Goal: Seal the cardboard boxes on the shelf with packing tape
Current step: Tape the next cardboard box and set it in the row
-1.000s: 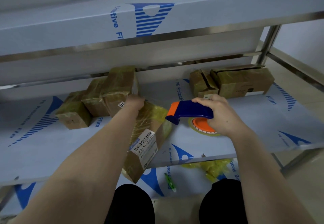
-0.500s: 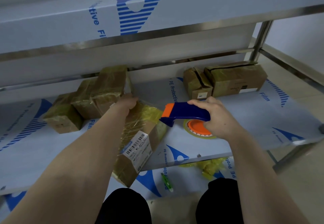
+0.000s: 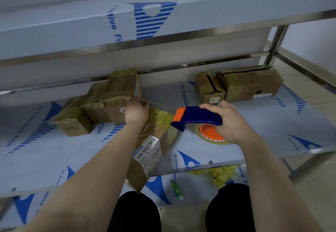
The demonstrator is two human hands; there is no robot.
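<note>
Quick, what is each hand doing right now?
Left hand: closed, gripping the far end of the barcode-labelled box.
Right hand: closed around the handle of the blue and orange tape dispenser.

**Film-covered shelf and its load**

The middle shelf is metal-framed, its surface under white protective film with blue print. At back left sits a cluster of taped cardboard boxes; at back right, two more boxes touching each other. Near the front edge lies a long labelled box — its near end overhangs the edge. The lower shelf carries yellow crumpled plastic and a green cutter.
</note>
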